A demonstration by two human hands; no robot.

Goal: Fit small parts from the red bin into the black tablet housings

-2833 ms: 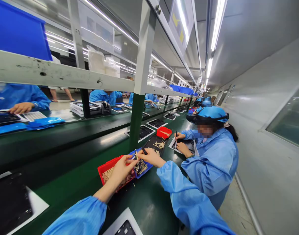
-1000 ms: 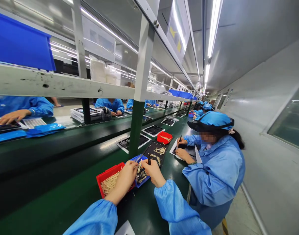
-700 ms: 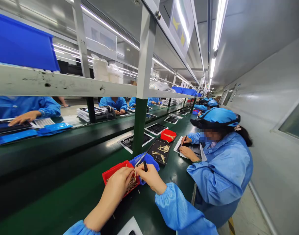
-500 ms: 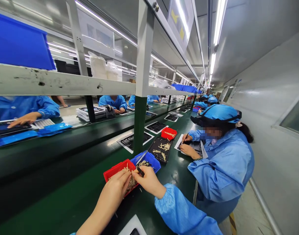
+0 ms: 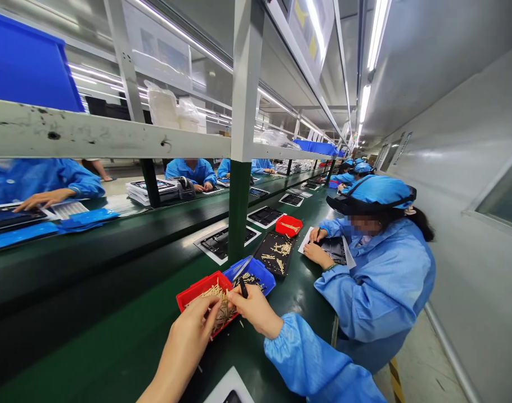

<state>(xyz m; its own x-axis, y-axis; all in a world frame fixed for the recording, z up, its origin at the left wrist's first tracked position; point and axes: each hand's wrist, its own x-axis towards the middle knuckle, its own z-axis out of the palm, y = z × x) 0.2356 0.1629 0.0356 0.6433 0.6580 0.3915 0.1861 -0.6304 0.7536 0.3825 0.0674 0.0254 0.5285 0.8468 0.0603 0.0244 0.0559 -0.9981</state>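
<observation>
My left hand (image 5: 191,334) reaches over the near edge of a red tray (image 5: 187,293) filled with small tan strips (image 5: 220,307), its fingers pinched on some of them. My right hand (image 5: 256,309) is closed around a thin black tool (image 5: 243,287) whose tip sticks up above the fingers, right beside the same strips. A blue tray (image 5: 262,273) with more strips and a metal blade stands just behind the red one.
A co-worker in blue coat and cap (image 5: 375,268) sits close on the right, working on a black panel (image 5: 335,249). A black tray (image 5: 275,252) and small red tray (image 5: 288,225) lie between us. A green post (image 5: 238,210) rises behind the trays; the green belt carries panels.
Both hands moved from above the blue tray to the red tray, and my left sleeve slid back up the forearm. The panel at my lower left passed out of view.
</observation>
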